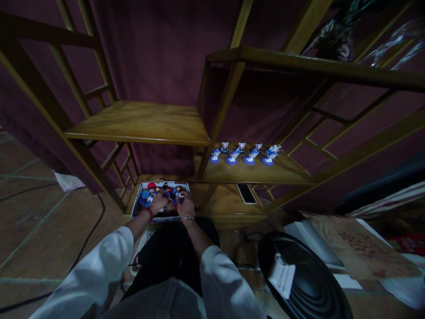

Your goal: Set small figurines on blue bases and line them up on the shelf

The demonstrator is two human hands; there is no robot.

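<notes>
A shallow white-edged box (134,208) with several small figurines (152,186) in red, blue and black sits on the lowest shelf. My left hand (158,202), with a red bead bracelet at its wrist, reaches into the box with curled fingers; what they hold, if anything, is too small to name. My right hand (186,207) is at the box's right side, its fingers closed around a small blue-and-white figurine (178,195). On the middle shelf to the right, purple-based figurines (232,157) stand in a front row, with darker ones (241,147) behind them.
A phone (246,194) lies on the lower shelf right of the box. The upper left shelf (142,122) is above the box, with wooden posts around it. A black ridged round object (308,279) stands at lower right, and a cable (94,228) runs over the floor at left.
</notes>
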